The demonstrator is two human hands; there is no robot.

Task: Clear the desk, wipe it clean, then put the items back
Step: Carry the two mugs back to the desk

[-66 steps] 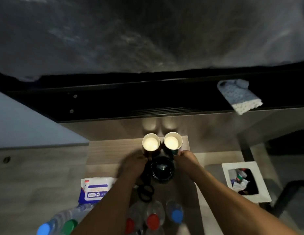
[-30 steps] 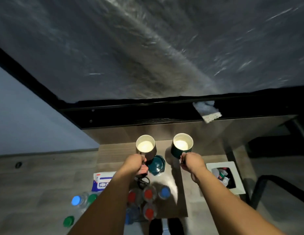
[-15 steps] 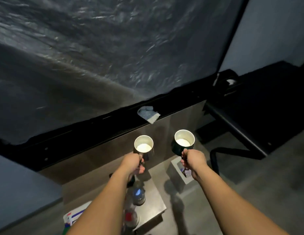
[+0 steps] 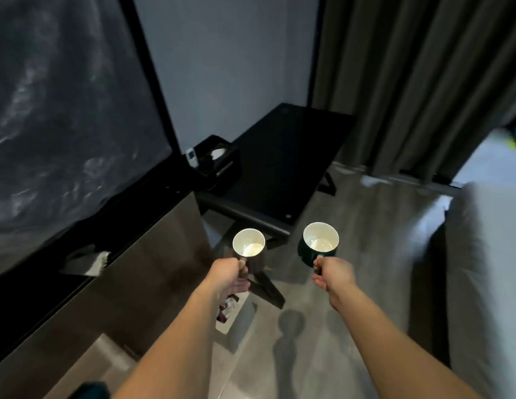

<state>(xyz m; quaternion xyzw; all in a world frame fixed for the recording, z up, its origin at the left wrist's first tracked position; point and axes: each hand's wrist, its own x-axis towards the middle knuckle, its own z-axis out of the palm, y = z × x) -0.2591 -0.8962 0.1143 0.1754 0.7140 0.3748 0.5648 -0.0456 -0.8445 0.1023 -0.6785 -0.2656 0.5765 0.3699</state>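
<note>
Two mugs are hanging in the air above the grey floor [image 4: 352, 326], both upright with white insides: the left mug [image 4: 249, 246] looking metallic grey outside, the right mug [image 4: 320, 245] dark green. The left hand [image 4: 228, 276] and right hand [image 4: 333, 273] are each gripping a handle, fingers curled closed. A black desk [image 4: 282, 156] is standing beyond.

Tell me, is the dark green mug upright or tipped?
Upright: the dark green mug has its rim facing up, held by the right hand.
</note>
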